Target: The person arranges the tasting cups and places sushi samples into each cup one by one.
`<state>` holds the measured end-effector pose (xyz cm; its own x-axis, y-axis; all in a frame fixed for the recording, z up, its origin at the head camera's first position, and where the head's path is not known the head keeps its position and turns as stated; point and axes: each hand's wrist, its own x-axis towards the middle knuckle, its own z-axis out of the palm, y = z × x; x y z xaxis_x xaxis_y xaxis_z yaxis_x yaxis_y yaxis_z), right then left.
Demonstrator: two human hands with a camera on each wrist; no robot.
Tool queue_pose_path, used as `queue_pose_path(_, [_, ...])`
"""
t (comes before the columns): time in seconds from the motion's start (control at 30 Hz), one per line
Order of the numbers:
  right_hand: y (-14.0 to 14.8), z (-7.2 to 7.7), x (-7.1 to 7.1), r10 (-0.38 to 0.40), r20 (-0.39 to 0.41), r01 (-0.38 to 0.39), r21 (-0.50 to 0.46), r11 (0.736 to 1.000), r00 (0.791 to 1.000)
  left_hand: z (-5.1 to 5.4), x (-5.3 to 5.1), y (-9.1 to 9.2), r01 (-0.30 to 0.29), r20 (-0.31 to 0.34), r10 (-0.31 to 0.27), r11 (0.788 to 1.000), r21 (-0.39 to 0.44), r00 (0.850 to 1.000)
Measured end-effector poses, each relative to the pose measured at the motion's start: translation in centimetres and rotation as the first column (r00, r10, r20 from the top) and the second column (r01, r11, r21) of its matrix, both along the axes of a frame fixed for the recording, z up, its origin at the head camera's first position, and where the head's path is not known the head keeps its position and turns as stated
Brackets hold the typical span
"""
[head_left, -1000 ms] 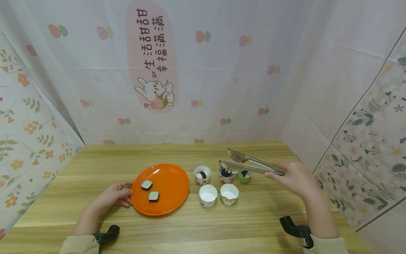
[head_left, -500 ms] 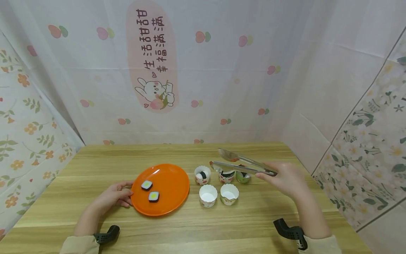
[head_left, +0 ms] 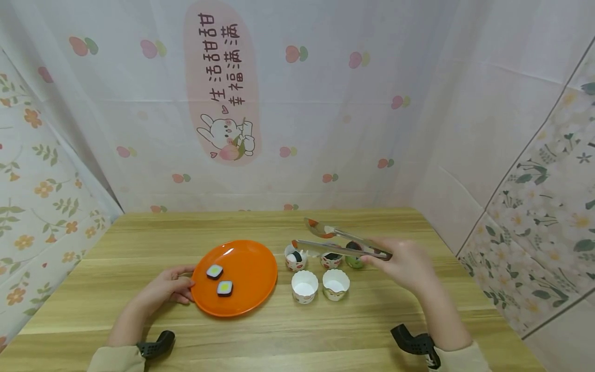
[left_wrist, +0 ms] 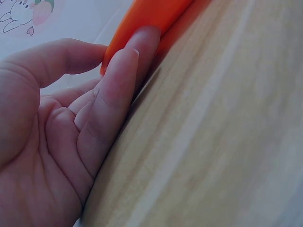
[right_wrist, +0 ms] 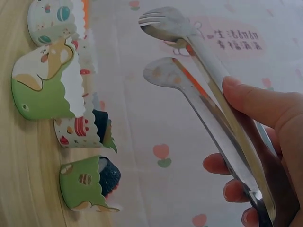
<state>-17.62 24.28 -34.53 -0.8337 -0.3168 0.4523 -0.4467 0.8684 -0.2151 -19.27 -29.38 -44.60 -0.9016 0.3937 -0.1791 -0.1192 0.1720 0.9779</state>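
My left hand [head_left: 167, 287] pinches the left rim of a round orange plate [head_left: 253, 281]. The left wrist view shows thumb and fingers on either side of that rim. On the plate lie two toy sushi rolls, one farther back [head_left: 214, 271] and one nearer [head_left: 225, 288]. Metal serving tongs [head_left: 341, 250] are gripped by my right hand [head_left: 403, 264] above the back row of paper cups. Their ends, one of them fork-shaped [right_wrist: 161, 20], stand apart with nothing between them. Below, a cup [head_left: 296, 265] holds a white-and-black sushi piece; the green cup [right_wrist: 75, 189] holds a dark one.
Between those two stands a patterned cup [head_left: 331, 262] with dark contents. In front are two white-lined cups, left [head_left: 304, 295] and right [head_left: 335, 294]. All stand on a wood-grain table [head_left: 279, 341], with printed curtains [head_left: 316, 103] behind and at the sides.
My right hand has moved left with the tongs, whose ends went from above the middle cup to above the back left cup. The left hand and plate stay in place.
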Motion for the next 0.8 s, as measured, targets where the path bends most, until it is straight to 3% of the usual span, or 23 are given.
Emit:
queue_pose_path(0.4, [-2.1,0.0,0.0,0.045,-0.015,-0.045,-0.012,0.999,0.999,-0.2,0.1,-0.3,-0.009,0.005,0.009,1.000,0.002,1.000])
queue_pose_path(0.8, [-3.6,-0.6,-0.4,0.132,-0.105,-0.131,0.010,0.991,0.986,-0.4,-0.1,-0.2,-0.012,0.001,0.012,1.000,-0.012,1.000])
